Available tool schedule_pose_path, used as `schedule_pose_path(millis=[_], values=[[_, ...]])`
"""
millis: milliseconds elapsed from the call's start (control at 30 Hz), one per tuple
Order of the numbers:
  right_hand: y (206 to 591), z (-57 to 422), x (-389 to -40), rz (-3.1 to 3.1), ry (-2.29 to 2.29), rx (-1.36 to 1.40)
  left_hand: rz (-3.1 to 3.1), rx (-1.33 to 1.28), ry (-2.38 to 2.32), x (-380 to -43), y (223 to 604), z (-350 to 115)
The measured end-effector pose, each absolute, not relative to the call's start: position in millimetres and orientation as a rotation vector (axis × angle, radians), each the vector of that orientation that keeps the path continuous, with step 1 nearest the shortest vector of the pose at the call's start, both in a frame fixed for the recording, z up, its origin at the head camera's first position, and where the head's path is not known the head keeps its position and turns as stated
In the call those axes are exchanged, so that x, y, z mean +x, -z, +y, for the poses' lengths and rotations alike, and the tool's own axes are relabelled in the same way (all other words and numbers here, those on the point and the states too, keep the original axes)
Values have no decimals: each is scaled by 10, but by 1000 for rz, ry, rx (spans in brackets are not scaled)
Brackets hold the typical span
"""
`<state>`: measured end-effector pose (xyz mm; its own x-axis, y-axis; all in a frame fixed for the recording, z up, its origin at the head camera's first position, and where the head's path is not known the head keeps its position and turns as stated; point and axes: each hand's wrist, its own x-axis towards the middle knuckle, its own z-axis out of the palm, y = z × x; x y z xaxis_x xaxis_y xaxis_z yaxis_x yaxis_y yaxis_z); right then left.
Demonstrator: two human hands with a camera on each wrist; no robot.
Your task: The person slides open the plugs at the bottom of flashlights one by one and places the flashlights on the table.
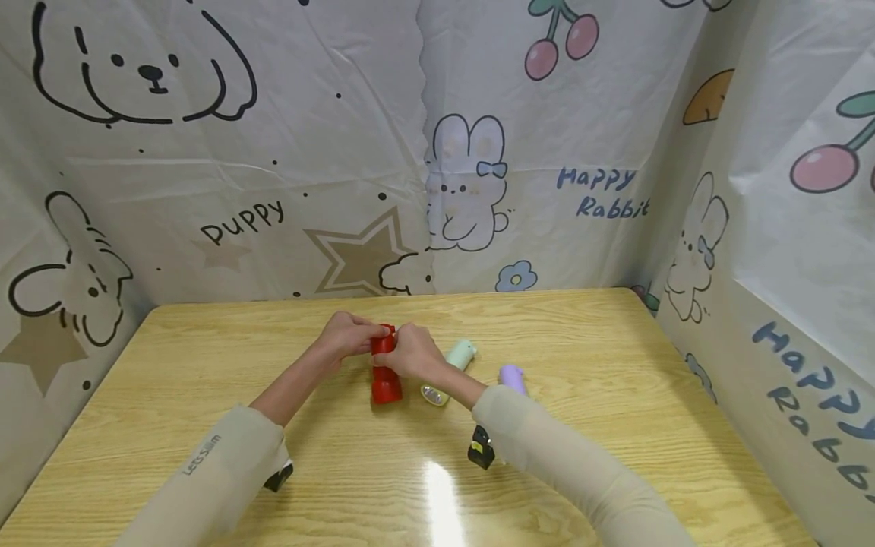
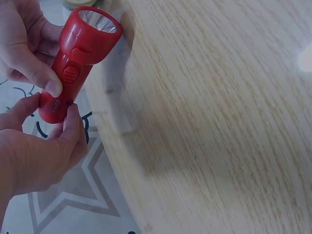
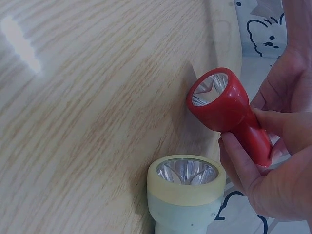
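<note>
A red flashlight (image 1: 386, 389) is held by both hands over the table's far half. Its lens end points toward the person in the head view. My left hand (image 1: 347, 336) pinches the tail end between thumb and fingers, as the left wrist view shows. My right hand (image 1: 414, 354) grips the body, its thumb lying beside the ribbed switch (image 2: 70, 74). Just right of it lies a mint-green flashlight (image 1: 461, 354) with a pale yellow head (image 3: 186, 191). Farther right is a purple flashlight (image 1: 512, 377), partly hidden by the right forearm.
The wooden table (image 1: 588, 327) meets a patterned cloth wall (image 1: 355, 152) behind and at both sides. Small black devices (image 1: 481, 448) sit at the wrists. A bright light reflection (image 1: 440, 501) shows on the near tabletop.
</note>
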<state>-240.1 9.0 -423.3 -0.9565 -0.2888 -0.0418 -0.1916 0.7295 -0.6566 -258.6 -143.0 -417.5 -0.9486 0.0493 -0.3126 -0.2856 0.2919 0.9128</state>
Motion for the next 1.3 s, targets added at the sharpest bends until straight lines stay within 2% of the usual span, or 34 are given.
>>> schedule_pose_path(millis=[1300], values=[[4322,96,-2465,2766,1072,-335,2488,-257,-1582,-2574,4222,-1372]])
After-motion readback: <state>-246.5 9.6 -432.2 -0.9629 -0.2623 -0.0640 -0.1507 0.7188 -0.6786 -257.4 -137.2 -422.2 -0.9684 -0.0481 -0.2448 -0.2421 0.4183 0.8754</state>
